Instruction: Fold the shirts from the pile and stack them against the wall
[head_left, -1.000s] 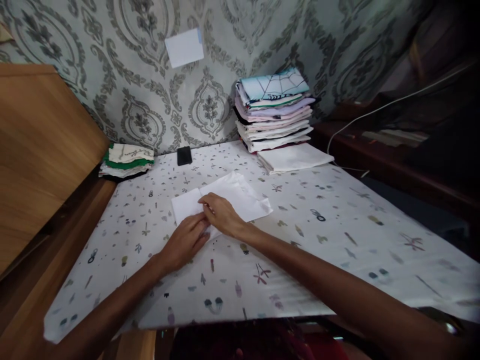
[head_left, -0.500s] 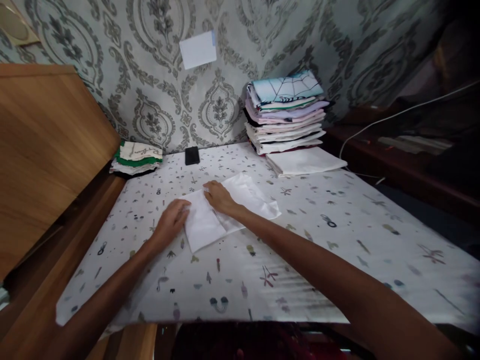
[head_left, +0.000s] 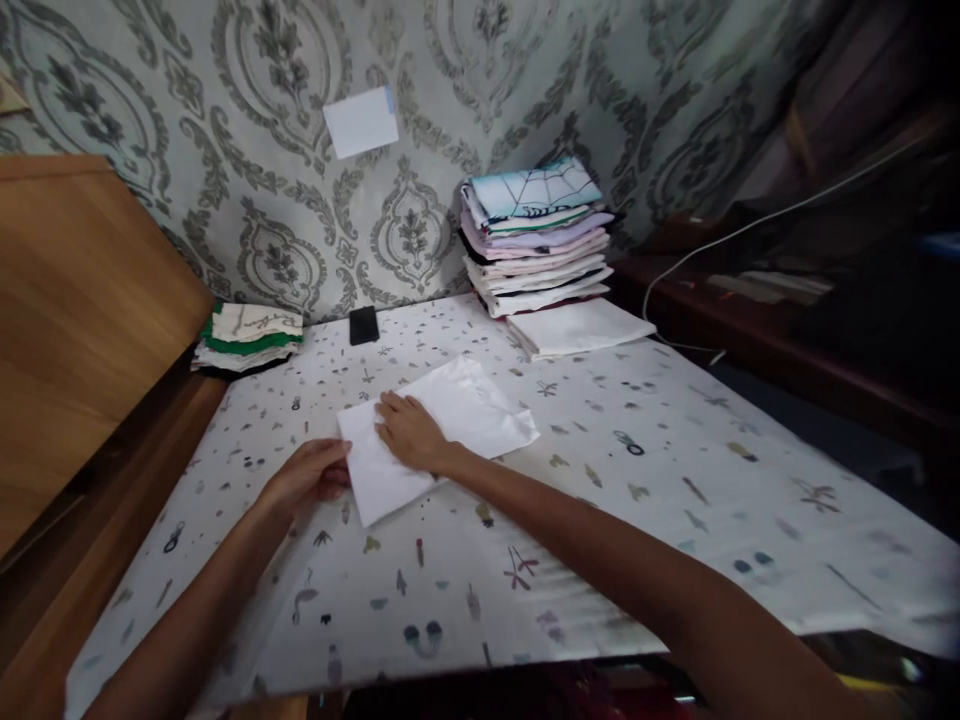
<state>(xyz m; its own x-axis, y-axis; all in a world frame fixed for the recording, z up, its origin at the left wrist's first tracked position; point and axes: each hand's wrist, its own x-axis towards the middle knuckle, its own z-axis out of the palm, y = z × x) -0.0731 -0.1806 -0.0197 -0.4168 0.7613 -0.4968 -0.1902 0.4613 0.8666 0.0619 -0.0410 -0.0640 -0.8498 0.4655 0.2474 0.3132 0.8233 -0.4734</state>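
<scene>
A folded white cloth (head_left: 480, 410) lies at a slant on the patterned table cover. Its left part looks smooth, while the right end is wrinkled. My right hand (head_left: 409, 430) rests flat on the cloth's left half, palm down, fingers stretched out. At the cloth's left edge is my left hand (head_left: 311, 472), its fingertips touching the border. The left fingers are slightly bent, with a gap between the upper and lower ones. Part of the cloth's near edge is hidden by my right wrist.
A tall stack of folded clothes (head_left: 536, 245) stands at the back right, with a folded white piece (head_left: 581, 328) before it. A small clothes pile (head_left: 251, 335) and black phone (head_left: 364, 325) lie at back left. A wooden panel (head_left: 90, 320) borders the left; a white cable (head_left: 690, 255) hangs right.
My right hand has gone from bent fingers near the cloth's middle fold to lying flat on the left half. The left hand has moved slightly down along the edge. The view has shifted right.
</scene>
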